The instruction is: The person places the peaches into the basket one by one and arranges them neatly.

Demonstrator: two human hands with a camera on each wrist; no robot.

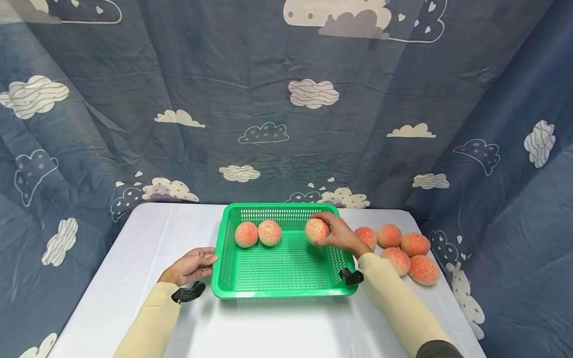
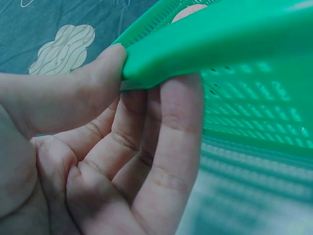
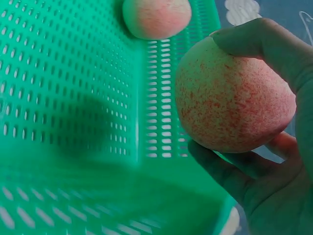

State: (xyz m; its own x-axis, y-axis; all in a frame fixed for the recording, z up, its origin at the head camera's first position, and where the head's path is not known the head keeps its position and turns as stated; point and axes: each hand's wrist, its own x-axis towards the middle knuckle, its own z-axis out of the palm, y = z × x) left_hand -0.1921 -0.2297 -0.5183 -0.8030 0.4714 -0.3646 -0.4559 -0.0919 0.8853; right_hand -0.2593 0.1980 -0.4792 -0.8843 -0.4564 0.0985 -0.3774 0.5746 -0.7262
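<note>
Head view | right hand [image 1: 338, 233] curled round peach [image 1: 317, 230], above green basket [image 1: 286, 293] right side | left hand [image 1: 190, 266] pinching basket rim, thumb on top | advice: keep rim steady, lower peach beside two peaches [image 1: 257, 233], release gently.

Both forearms are reaching forward in pale sleeves. The left hand [image 1: 190, 266] is pinching something between thumb and fingers; the right hand [image 1: 337, 234] is curling its fingers round something, raised.
</note>
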